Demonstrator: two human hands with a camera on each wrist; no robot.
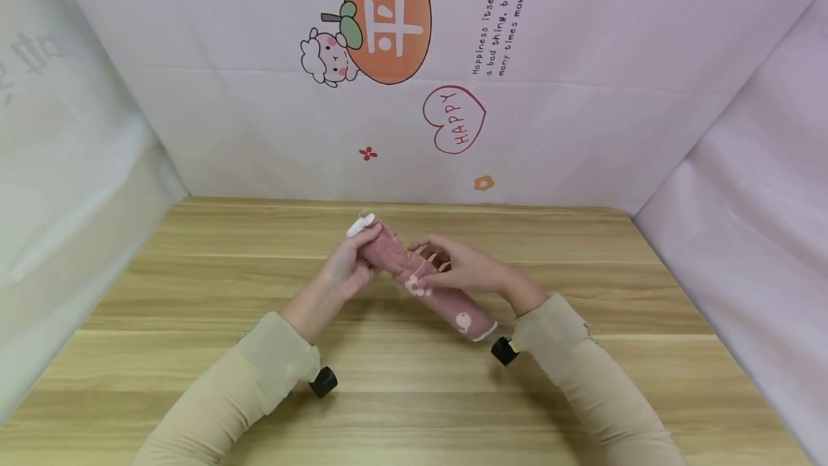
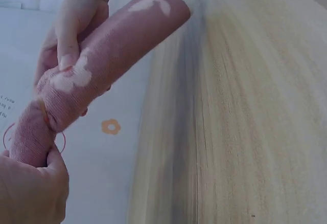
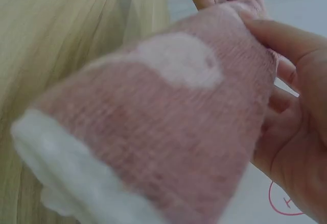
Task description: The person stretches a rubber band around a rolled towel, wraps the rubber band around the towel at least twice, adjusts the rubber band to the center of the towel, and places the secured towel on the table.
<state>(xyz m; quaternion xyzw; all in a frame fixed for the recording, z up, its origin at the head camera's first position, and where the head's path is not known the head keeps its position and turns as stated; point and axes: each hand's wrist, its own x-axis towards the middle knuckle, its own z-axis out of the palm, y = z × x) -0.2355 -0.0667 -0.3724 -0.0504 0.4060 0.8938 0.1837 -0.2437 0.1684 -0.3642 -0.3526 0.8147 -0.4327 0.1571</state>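
A rolled pink towel (image 1: 456, 308) with white flower patterns and white edging is held aslant above the table. In the left wrist view the rolled towel (image 2: 127, 42) narrows sharply where a thin yellowish band (image 2: 44, 112) crosses it. My left hand (image 1: 349, 265) grips the upper left end, beside a white piece (image 1: 360, 225). On the middle part, near the narrowing, my right hand (image 1: 462, 265) pinches the cloth, its thumb on a white flower. The right wrist view shows the towel's fluffy white edge (image 3: 76, 168) close up, blurred; the right hand's fingertips are partly hidden behind the cloth.
Below the hands lies a wood-grain table (image 1: 401, 408). A white printed backdrop (image 1: 259, 128) rises along its back edge, and white cloth (image 1: 763, 185) hangs at both sides. A black wrist camera (image 1: 504, 351) sits near the towel's lower end.
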